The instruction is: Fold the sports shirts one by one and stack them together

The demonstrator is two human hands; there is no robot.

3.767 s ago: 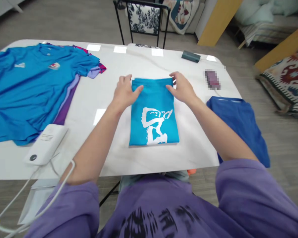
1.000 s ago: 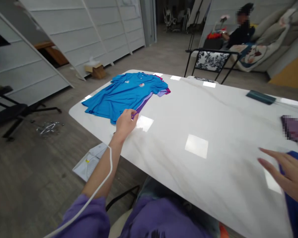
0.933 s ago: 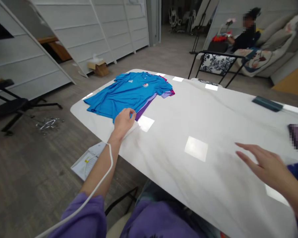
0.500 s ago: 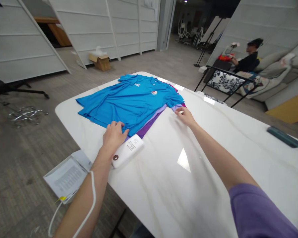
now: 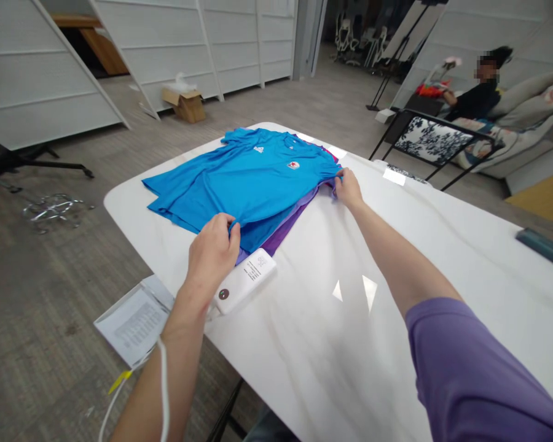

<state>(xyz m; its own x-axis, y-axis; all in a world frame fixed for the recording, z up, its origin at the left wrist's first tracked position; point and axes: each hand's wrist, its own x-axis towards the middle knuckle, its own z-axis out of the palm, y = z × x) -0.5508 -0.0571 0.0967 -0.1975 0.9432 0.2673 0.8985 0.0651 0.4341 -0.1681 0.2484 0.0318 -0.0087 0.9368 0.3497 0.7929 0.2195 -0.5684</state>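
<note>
A blue T-shirt [image 5: 239, 178] with a small white logo and a round badge lies spread on the white table, over purple cloth [image 5: 286, 233] that shows along its near edge. My left hand [image 5: 215, 245] pinches the shirt's hem at its near corner, and the edge there is lifted a little. At the sleeve, my right hand [image 5: 349, 187] has its fingers closed on the blue fabric, with some purple cloth hanging just below. A white power bank [image 5: 246, 281] with a cable rests on the table beside my left hand.
The white marble-patterned table [image 5: 304, 344] fills the middle. At its right lies a dark green case [image 5: 544, 248]. A white box [image 5: 136, 319] is low at the left. Beyond stand a black-framed chair [image 5: 435, 144], a seated person [image 5: 474, 98] and a cardboard box [image 5: 184, 105].
My right hand has moved up slightly and closed on the blue sleeve. The fingers of my left hand have gripped the hem, and the shirt's near edge has risen off the purple cloth.
</note>
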